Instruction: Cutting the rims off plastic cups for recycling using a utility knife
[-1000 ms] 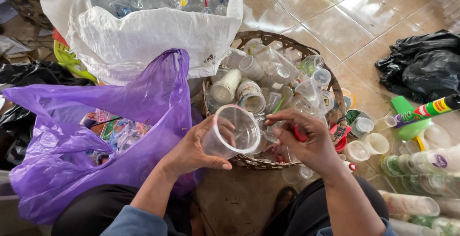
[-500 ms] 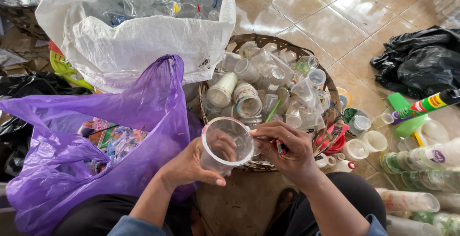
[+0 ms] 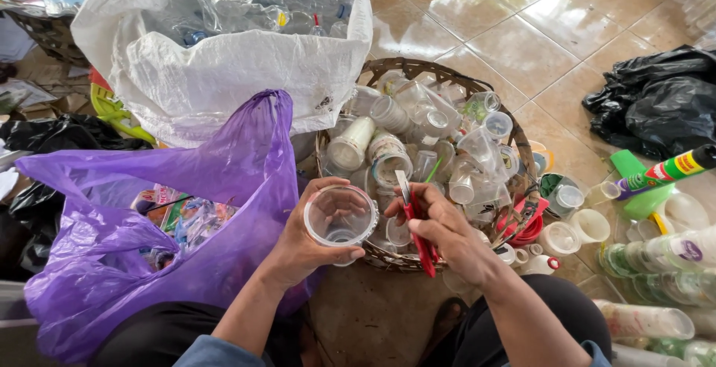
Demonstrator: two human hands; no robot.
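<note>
My left hand grips a clear plastic cup with its mouth facing up, held over the near rim of a round woven basket. My right hand holds a red-handled cutter just right of the cup, its blade pointing up beside the cup's rim. The basket is filled with several clear and white plastic cups.
An open purple plastic bag with colourful wrappers sits to my left. A white sack of clear bottles stands behind it. Black bags lie at the right. Stacked cups, lids and a green bottle crowd the tiled floor right of the basket.
My right hand drew back from the basket toward the cup and now shows the red cutter with its blade raised. The cup stayed in my left hand, shifting slightly toward me.
</note>
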